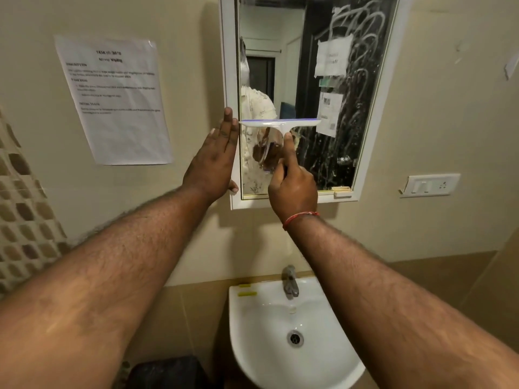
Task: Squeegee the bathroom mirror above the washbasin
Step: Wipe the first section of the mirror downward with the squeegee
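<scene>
A white-framed mirror (362,88) hangs on the beige wall above a white washbasin (252,327). Soapy streaks cover its right half and lower part; the upper left strip looks clean. A white squeegee (280,122) with a blue blade lies flat against the glass, about mid-height on the left half. My right hand (292,183) grips its handle from below, index finger stretched up along it. My left hand (216,158) lies flat, fingers together, against the mirror's left frame edge, holding nothing.
A printed task sheet (115,99) is taped to the wall left of the mirror. A switch and socket plate (429,185) sits to the right. A metal tap (290,282) stands over the basin. Mosaic tiles (19,209) line the far left; a dark object (168,373) sits below.
</scene>
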The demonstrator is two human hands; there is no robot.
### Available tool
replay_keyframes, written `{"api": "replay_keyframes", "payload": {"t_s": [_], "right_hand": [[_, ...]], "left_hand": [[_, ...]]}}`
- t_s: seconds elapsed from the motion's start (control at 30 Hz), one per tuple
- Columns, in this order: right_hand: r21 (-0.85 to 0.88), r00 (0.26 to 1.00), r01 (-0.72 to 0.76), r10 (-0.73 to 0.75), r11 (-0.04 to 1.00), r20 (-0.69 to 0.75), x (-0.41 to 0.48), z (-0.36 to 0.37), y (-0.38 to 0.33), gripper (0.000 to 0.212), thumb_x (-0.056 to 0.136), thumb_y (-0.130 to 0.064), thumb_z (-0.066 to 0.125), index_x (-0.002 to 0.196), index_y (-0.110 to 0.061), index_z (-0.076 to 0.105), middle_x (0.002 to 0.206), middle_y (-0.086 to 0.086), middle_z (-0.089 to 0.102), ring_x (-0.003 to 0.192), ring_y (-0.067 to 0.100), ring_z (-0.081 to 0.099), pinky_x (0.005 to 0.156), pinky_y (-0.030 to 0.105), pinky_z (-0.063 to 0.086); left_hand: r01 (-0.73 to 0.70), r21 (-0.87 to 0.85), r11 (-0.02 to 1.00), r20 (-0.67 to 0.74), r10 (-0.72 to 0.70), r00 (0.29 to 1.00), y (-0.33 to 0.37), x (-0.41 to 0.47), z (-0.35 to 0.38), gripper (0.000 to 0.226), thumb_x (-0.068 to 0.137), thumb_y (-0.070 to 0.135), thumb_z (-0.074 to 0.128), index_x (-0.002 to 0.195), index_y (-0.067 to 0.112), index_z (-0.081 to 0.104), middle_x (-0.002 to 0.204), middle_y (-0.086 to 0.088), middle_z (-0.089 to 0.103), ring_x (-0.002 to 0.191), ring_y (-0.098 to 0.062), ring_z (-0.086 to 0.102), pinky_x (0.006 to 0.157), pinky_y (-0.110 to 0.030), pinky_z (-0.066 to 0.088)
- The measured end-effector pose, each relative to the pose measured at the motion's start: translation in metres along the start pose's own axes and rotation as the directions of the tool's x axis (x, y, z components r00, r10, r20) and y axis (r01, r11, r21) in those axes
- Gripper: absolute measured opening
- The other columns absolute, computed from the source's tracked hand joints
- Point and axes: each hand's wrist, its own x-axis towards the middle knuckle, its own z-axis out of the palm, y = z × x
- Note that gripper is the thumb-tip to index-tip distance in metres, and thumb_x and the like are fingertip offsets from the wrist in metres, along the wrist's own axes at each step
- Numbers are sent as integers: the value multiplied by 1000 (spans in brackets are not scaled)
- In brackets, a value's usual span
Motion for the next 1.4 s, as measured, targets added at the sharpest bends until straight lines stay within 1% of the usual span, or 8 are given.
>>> {"api": "replay_keyframes", "payload": {"t_s": [0.07, 0.23, 0.4, 0.53, 1.0, 1.1, 1.2, 1.4], "right_hand": [[-2, 1000, -14, 14, 1000, 2, -5, 3, 3, 69, 104, -33, 37, 170, -42, 17, 81, 7, 70, 69, 27, 65, 65, 46, 60], [-8, 997, -45, 46, 999, 58, -38, 12, 20, 71, 102, -35, 33, 169, -47, 12, 77, 8, 66, 68, 30, 61, 64, 49, 58], [-19, 998, -44, 45, 999, 54, -43, 16, 25, 71, 104, -30, 38, 169, -45, 14, 75, 7, 64, 66, 29, 60, 62, 49, 57], [-9, 997, -53, 53, 999, 56, -45, 17, 26, 70, 104, -30, 37, 169, -45, 15, 74, 6, 63, 65, 28, 60, 62, 47, 57], [-98, 983, -116, 129, 988, 134, -97, 26, 50, 72, 107, -23, 44, 170, -43, 15, 71, 2, 58, 65, 24, 55, 58, 38, 45], [-111, 981, -121, 135, 986, 136, -96, 23, 50, 72, 107, -23, 45, 170, -42, 16, 71, 2, 58, 66, 23, 55, 58, 35, 42], [-112, 980, -125, 141, 986, 144, -97, 21, 48, 72, 107, -22, 45, 170, -42, 17, 72, 3, 59, 66, 24, 55, 58, 38, 46], [-114, 972, -156, 173, 981, 160, -101, 21, 48, 71, 108, -24, 44, 170, -44, 15, 74, 3, 61, 67, 25, 57, 60, 41, 51]], "left_hand": [[13, -22, 1000, 13, -13, 1000, 0, -4, 4, 173, 60, 23, 110, 175, 15, -19, 182, -1, -33, 173, -38, 1, 134, -60, 33], [5, 7, 1000, 6, -5, 1000, 1, -13, 10, 167, 62, 23, 110, 176, 8, -12, 183, -7, -30, 173, -35, 1, 140, -46, 18], [18, 5, 1000, 26, -19, 999, 5, -27, 20, 166, 63, 18, 109, 175, 7, -12, 181, -5, -33, 173, -36, 1, 139, -46, 20], [-11, 37, 999, 40, 9, 999, 4, -35, 31, 162, 67, 22, 107, 174, 3, -13, 179, -10, -34, 173, -35, -5, 140, -43, 9], [-23, 46, 999, 66, 20, 998, -1, -47, 47, 153, 74, 25, 104, 175, 3, -9, 178, -8, -33, 174, -34, -2, 141, -46, 15], [-21, 61, 998, 77, 16, 997, 2, -51, 49, 152, 76, 24, 103, 175, 2, -10, 182, -14, -27, 174, -35, -3, 141, -47, 16], [-26, 75, 997, 91, 19, 996, 4, -55, 51, 146, 81, 24, 100, 174, 2, -10, 184, -19, -19, 173, -36, -3, 140, -49, 18], [-29, 117, 993, 112, 16, 994, 3, -62, 57, 149, 81, 32, 100, 174, 3, -14, 184, -18, -20, 173, -36, -3, 140, -49, 19]]}}
